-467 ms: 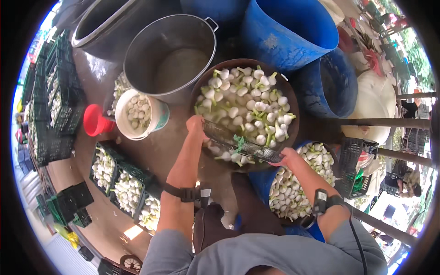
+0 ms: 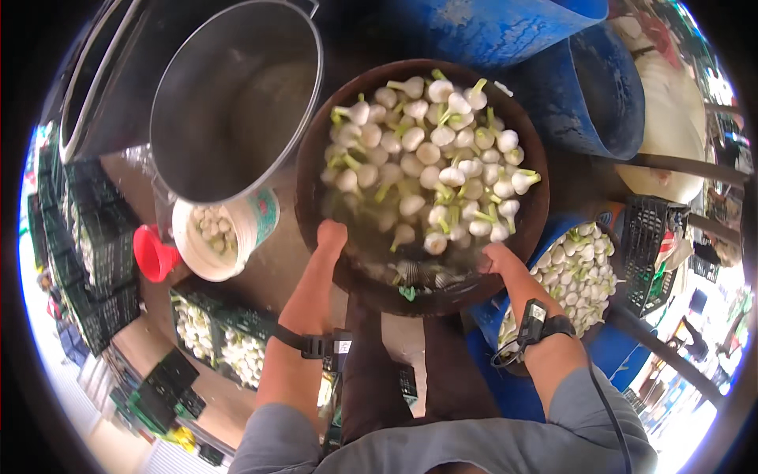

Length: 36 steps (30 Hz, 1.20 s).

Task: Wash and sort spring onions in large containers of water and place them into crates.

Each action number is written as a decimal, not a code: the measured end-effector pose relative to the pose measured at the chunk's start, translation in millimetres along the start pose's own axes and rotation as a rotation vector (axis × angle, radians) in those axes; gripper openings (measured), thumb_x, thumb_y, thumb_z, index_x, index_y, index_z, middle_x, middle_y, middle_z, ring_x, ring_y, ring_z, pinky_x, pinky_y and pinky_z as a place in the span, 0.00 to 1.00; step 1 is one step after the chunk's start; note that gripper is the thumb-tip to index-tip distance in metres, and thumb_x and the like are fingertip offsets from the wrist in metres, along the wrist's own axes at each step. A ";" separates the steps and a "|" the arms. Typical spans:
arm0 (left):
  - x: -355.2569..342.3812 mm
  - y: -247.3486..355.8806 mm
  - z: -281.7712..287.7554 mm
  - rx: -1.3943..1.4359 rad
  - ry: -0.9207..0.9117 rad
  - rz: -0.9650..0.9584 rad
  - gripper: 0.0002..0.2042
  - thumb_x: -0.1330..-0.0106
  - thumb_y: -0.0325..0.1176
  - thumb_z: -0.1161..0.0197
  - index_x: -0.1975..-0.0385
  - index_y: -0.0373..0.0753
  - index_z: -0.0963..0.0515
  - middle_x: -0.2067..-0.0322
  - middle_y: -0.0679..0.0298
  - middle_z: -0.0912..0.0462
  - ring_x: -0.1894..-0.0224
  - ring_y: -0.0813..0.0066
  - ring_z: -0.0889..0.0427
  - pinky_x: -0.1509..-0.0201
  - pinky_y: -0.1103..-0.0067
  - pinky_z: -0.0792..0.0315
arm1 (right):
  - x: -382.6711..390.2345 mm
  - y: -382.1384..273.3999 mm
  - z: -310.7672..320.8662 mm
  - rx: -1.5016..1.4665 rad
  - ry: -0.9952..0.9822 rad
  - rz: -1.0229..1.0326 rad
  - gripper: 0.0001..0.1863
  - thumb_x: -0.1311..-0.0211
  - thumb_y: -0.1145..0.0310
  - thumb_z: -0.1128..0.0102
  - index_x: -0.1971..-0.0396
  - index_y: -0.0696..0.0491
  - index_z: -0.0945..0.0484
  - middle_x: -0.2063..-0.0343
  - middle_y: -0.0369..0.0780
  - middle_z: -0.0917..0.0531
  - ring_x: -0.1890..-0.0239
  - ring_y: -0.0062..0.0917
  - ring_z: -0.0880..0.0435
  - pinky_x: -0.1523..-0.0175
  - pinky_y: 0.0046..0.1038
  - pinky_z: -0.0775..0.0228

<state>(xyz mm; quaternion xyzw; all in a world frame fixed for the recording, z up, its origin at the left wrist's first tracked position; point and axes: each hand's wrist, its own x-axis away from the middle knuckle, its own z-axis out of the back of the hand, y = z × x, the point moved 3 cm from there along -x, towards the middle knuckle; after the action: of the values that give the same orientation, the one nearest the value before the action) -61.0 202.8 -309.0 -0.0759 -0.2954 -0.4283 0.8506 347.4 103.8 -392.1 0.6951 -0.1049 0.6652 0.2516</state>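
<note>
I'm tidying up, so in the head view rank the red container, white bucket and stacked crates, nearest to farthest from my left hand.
1. White bucket, left of your left hand.
2. Red container, just beyond the bucket.
3. Stacked crates, at far left.

"Hands in view?"

"Two: one left hand [image 2: 332, 235], one right hand [image 2: 495, 257]."

"And the vessels?"

"One brown basin [image 2: 312, 162], one metal pot [image 2: 229, 103], one dark vat [image 2: 130, 110], one white bucket [image 2: 257, 223], one red container [image 2: 155, 254], and at least three blue tubs [image 2: 505, 39]."

"Arm straps [image 2: 312, 346]?"

"Two, one on each forearm [image 2: 309, 296]."

"Garlic bulbs [image 2: 413, 139]?"

"Dozens in the basin alone; they overlap too much for an exact count."
</note>
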 end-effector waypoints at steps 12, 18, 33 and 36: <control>-91.7 113.6 -148.4 -0.286 -0.175 -0.347 0.16 0.44 0.32 0.50 0.58 0.33 0.26 0.59 0.47 0.24 0.59 0.51 0.23 0.57 0.66 0.28 | -51.5 -88.5 96.0 0.206 0.567 0.954 0.15 0.46 0.64 0.46 0.61 0.57 0.26 0.60 0.49 0.21 0.66 0.40 0.19 0.62 0.39 0.28; -79.0 77.1 -144.7 -0.313 -0.040 -0.366 0.14 0.44 0.33 0.50 0.62 0.32 0.24 0.63 0.46 0.22 0.64 0.50 0.21 0.60 0.65 0.27 | -46.7 -56.1 92.5 0.497 0.785 1.280 0.16 0.48 0.64 0.43 0.61 0.57 0.25 0.61 0.47 0.20 0.66 0.38 0.19 0.61 0.38 0.28; -100.5 123.2 -125.3 0.471 -0.345 0.172 0.11 0.41 0.31 0.54 0.63 0.36 0.28 0.65 0.53 0.28 0.67 0.56 0.26 0.70 0.69 0.31 | -75.4 -78.9 113.2 -0.026 0.396 0.823 0.16 0.45 0.65 0.45 0.59 0.56 0.24 0.59 0.43 0.21 0.58 0.30 0.23 0.55 0.32 0.32; -69.4 125.0 -139.9 0.530 -0.364 0.213 0.09 0.42 0.29 0.55 0.67 0.36 0.27 0.72 0.53 0.26 0.75 0.57 0.24 0.78 0.69 0.31 | -48.0 -69.0 120.0 -0.018 0.469 0.815 0.16 0.45 0.65 0.45 0.58 0.57 0.24 0.57 0.43 0.22 0.57 0.30 0.24 0.54 0.32 0.33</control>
<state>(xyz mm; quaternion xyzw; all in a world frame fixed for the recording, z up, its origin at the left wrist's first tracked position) 65.0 274.5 -446.8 0.0420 -0.5340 -0.2246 0.8140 480.7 94.7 -452.2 0.4261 -0.3153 0.8479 -0.0069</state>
